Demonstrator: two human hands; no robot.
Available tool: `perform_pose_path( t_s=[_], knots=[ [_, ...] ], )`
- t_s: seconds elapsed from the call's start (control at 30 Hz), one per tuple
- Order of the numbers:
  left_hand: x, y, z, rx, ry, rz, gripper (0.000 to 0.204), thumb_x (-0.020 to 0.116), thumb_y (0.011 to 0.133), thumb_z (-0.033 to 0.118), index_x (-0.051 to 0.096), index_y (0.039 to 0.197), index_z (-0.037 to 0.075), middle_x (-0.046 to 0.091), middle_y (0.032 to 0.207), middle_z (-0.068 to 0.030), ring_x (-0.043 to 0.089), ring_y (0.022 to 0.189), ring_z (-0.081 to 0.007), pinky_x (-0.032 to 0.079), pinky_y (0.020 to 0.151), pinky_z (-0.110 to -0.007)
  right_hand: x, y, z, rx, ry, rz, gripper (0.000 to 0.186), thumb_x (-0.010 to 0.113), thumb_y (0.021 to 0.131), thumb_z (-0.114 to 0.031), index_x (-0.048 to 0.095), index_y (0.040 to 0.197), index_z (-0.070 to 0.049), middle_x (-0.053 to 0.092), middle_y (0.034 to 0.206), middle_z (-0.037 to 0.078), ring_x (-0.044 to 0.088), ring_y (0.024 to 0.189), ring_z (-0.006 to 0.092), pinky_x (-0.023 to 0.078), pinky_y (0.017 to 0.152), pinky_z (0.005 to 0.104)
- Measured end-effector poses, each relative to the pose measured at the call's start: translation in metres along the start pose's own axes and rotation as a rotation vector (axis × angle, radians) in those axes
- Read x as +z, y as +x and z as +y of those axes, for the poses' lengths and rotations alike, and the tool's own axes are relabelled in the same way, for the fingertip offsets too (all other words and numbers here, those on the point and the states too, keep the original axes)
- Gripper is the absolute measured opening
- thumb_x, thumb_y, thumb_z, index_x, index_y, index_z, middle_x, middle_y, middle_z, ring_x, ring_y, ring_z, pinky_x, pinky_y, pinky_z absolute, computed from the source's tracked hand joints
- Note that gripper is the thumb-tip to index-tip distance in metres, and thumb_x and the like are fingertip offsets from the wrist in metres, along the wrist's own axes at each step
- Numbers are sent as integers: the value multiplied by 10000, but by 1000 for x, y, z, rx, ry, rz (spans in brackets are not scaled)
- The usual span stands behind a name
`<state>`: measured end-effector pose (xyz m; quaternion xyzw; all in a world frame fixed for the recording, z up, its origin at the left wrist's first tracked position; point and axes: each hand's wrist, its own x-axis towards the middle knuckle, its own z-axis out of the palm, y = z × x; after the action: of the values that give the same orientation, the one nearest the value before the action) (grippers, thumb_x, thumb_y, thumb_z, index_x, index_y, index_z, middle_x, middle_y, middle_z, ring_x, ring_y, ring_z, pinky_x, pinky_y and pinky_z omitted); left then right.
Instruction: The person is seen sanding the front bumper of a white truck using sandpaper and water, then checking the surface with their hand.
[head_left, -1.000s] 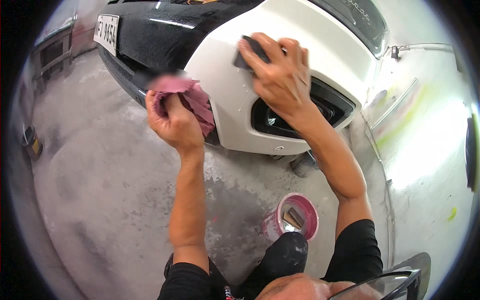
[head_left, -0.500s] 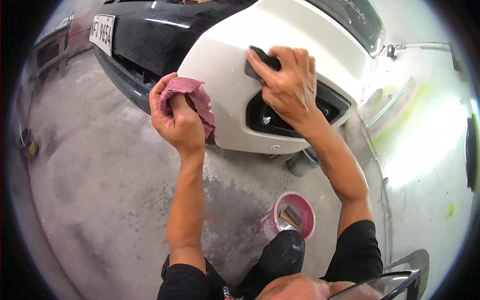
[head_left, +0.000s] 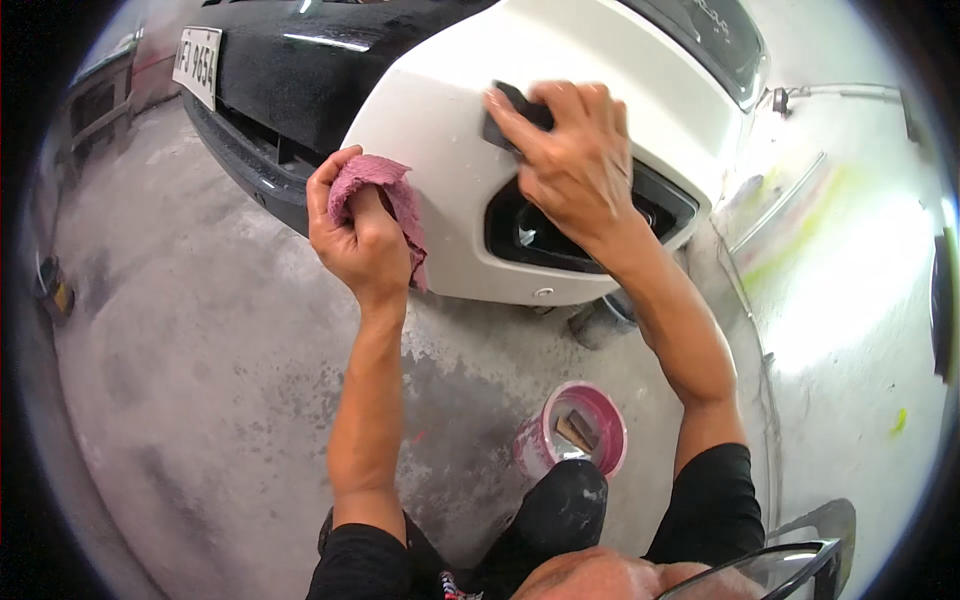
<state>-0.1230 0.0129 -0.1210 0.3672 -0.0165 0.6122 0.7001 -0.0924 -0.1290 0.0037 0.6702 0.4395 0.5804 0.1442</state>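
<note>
My right hand [head_left: 575, 170] presses a dark rectangular block [head_left: 515, 110] onto the white painted bumper panel [head_left: 420, 120] of a car, fingers curled over it, just above a black-framed recess [head_left: 530, 240]. My left hand [head_left: 355, 240] grips a crumpled pink cloth [head_left: 370, 175] near the lower left edge of the white panel, beside the black part [head_left: 290, 90] of the car's bumper.
A pink bucket [head_left: 610, 420] holding small blocks stands on the concrete floor [head_left: 200, 350] by my knee. A dark container [head_left: 600, 325] sits under the car, another [head_left: 55, 285] at far left. A pale wall with cables [head_left: 840, 300] runs along the right.
My right hand and block have shifted a little down and rightward, then slightly back up and left. My left hand with the cloth has moved slightly right; the car appears slightly further left in view.
</note>
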Motion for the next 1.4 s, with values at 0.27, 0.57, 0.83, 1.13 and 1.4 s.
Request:
perform_pose_path(
  t_s=[0.27, 0.57, 0.83, 1.13, 1.4],
  knots=[
    [-7, 8, 0, 39, 51, 13, 210, 466, 959, -10, 632, 1088, -19, 653, 980, -51, 620, 854, -107, 502, 786, -233, 3, 5, 5, -61, -29, -4, 335, 643, 782, -153, 721, 1102, -218, 565, 975, -5, 497, 924, 204, 391, 746, 353],
    [-18, 17, -1, 2, -99, 58, 188, 484, 968, 2, 628, 1084, -27, 674, 934, -71, 642, 817, -127, 516, 748, -242, 8, 12, -2, -62, -23, 12, 381, 660, 766, -141, 723, 1128, -246, 548, 1018, -2, 492, 939, 218, 385, 753, 379],
    [-8, 11, 0, -29, -121, 81, 195, 489, 958, -22, 629, 1093, -22, 656, 938, -48, 617, 831, -107, 492, 778, -223, 9, 19, -5, -50, -8, -16, 385, 657, 768, -135, 708, 1139, -223, 553, 1095, 24, 491, 977, 220, 394, 788, 387],
    [-16, 24, 5, -36, -165, 96, 202, 517, 920, -23, 619, 1092, 5, 643, 897, -31, 590, 773, -70, 482, 683, -199, 9, 0, -2, -21, -51, -43, 608, 663, 679, -43, 671, 1268, -196, 601, 1341, -110, 486, 1115, 191, 352, 907, 325],
    [-17, 18, -7, -52, 5, 38, 186, 531, 895, -3, 644, 1044, 1, 643, 903, -23, 581, 763, -81, 479, 709, -210, 10, -4, -9, -62, -74, -67, 493, 625, 744, -102, 686, 1226, -182, 605, 1342, -106, 482, 1110, 210, 400, 823, 341]
  ],
)
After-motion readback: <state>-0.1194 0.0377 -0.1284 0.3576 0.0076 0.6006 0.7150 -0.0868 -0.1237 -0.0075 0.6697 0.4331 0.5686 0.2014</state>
